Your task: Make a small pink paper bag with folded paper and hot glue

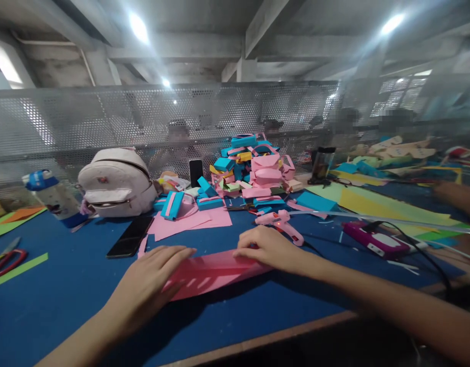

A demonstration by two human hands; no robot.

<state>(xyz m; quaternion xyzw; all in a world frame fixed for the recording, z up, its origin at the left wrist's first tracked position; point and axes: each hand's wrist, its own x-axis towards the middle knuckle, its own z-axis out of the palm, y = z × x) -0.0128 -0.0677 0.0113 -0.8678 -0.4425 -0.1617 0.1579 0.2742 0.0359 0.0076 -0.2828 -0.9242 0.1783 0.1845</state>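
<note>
A folded sheet of pink paper [212, 272] lies on the blue table [67, 300] in front of me. My left hand [149, 283] rests flat on its left end, fingers stretched and pressing down. My right hand [267, 247] lies on its right end, fingers curled over the top fold. Just behind my right hand sits a pink glue gun [279, 223] with a cable running right. Neither hand lifts the paper off the table.
A pile of pink and blue paper boxes [250, 171] stands at the back centre, loose pink sheets [189, 221] in front. White backpack [116, 181], bottle [53, 199], black phone [131, 236], red scissors [7, 260] at left. A purple device [374, 240] and coloured sheets [372, 201] at right. Mesh screen [105, 117] behind.
</note>
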